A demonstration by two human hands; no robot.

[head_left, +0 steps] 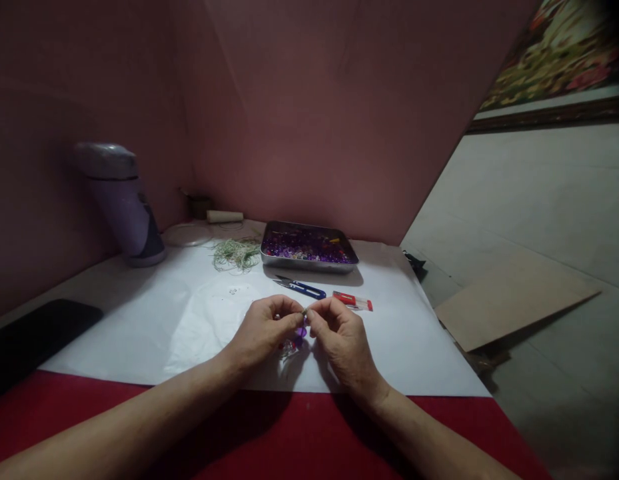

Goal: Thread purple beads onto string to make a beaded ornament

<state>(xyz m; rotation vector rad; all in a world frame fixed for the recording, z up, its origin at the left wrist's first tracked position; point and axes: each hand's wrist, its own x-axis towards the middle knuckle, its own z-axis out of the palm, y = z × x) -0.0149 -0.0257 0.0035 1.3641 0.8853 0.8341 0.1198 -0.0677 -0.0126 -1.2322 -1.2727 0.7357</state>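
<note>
My left hand (269,327) and my right hand (342,333) meet over the white paper, thumbs and forefingers pinched close together. Between the fingertips is the top of a small beaded piece (301,331), with purple and clear beads hanging below and a touch of red. Its upper end is mostly covered by my fingers. Just beyond the hands lie blue thread snips (302,288) and a red-and-clear packet (353,301), perhaps of needles. A metal tray (309,265) full of purple beads stands farther back.
A tangle of pale green thread (236,255) lies left of the tray, near a cream roll (225,217). At the left stand a purple bottle (126,213) and a dark flat object (49,333). A few clear beads (232,291) rest on the white paper (414,353). Pink walls enclose the back.
</note>
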